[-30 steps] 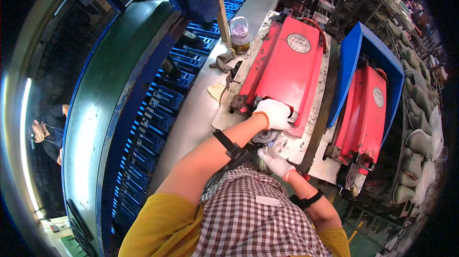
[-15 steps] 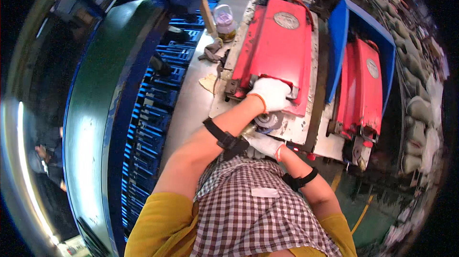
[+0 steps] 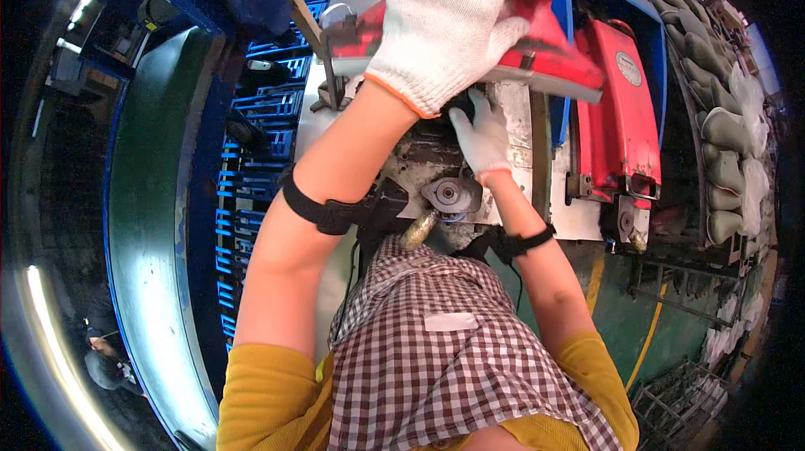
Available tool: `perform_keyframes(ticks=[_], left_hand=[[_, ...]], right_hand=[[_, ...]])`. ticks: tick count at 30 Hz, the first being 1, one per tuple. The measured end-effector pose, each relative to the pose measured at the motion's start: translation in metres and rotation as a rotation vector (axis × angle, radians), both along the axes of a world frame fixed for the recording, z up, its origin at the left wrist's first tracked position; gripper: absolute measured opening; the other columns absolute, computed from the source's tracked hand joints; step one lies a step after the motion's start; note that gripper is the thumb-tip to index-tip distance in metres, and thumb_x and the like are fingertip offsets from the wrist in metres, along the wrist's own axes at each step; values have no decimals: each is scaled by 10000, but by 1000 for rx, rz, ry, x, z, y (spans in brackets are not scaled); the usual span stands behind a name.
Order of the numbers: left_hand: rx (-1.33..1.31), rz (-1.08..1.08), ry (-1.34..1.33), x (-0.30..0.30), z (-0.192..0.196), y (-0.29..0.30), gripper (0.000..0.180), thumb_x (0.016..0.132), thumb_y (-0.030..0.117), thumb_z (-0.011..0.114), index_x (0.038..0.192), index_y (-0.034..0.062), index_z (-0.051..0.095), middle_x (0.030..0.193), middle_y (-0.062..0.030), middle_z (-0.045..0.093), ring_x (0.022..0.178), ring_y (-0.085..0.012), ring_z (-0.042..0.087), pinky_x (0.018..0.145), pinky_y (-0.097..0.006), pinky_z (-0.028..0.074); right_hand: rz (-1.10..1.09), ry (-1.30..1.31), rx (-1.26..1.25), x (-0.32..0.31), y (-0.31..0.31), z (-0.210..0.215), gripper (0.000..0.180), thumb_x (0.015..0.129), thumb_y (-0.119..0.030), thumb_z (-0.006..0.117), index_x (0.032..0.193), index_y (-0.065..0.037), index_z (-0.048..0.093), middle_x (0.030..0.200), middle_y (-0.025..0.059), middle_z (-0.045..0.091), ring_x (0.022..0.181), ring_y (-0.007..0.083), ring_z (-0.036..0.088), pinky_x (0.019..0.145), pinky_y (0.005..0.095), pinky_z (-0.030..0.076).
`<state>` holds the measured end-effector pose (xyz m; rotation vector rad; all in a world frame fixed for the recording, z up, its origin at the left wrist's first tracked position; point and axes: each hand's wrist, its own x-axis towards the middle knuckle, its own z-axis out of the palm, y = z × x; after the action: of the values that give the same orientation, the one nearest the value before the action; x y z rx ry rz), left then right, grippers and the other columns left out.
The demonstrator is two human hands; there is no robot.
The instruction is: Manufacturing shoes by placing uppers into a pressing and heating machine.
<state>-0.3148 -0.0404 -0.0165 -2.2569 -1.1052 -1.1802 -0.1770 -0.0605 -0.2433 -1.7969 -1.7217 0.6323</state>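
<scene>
My left hand (image 3: 453,28), in a white knit glove with an orange cuff, is raised with fingers spread against the tilted-up red lid (image 3: 549,40) of a machine. It holds nothing visible. My right hand (image 3: 486,132), also in a white glove, reaches under the lid into the dark interior. Its thumb and forefinger show apart; the left hand and wrist partly hide what lies in front of them. Nearer my apron are the machine's round grey hub (image 3: 447,193) and a worn, knobby handle (image 3: 418,230).
A second red-lidded machine (image 3: 616,107) stands at right beside a blue guard (image 3: 560,32). A rack of grey shoe-shaped pieces (image 3: 725,128) lines the far right. Blue slatted racking (image 3: 277,95) and a green conveyor belt (image 3: 155,225) run along the left.
The red lid has swung up from lying flat. My left hand went from its front edge up and forward with it; my right hand moved from the front handle area into the machine.
</scene>
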Motion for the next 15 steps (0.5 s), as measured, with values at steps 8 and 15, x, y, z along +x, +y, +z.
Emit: perform_keyframes(ticks=[8, 15], left_hand=[[58, -69, -119, -43, -57, -36, 637, 749, 193, 819, 1350, 90, 633, 1345, -136, 628, 1301, -404, 542, 1150, -540, 375], [-1031, -32, -1218, -104, -202, -148, 589, 987, 179, 651, 1509, 3, 441, 1436, -162, 572, 1324, -269, 552, 1128, -393, 429]], right_hand=[[166, -332, -193, -53, 48, 6, 780, 835, -473, 700, 1532, -212, 467, 1466, 295, 524, 1290, 453, 562, 1088, 505, 463], [130, 859, -123, -2, 23, 11, 629, 938, -225, 678, 1512, -52, 488, 1403, 104, 619, 1248, 244, 599, 1111, 409, 447]])
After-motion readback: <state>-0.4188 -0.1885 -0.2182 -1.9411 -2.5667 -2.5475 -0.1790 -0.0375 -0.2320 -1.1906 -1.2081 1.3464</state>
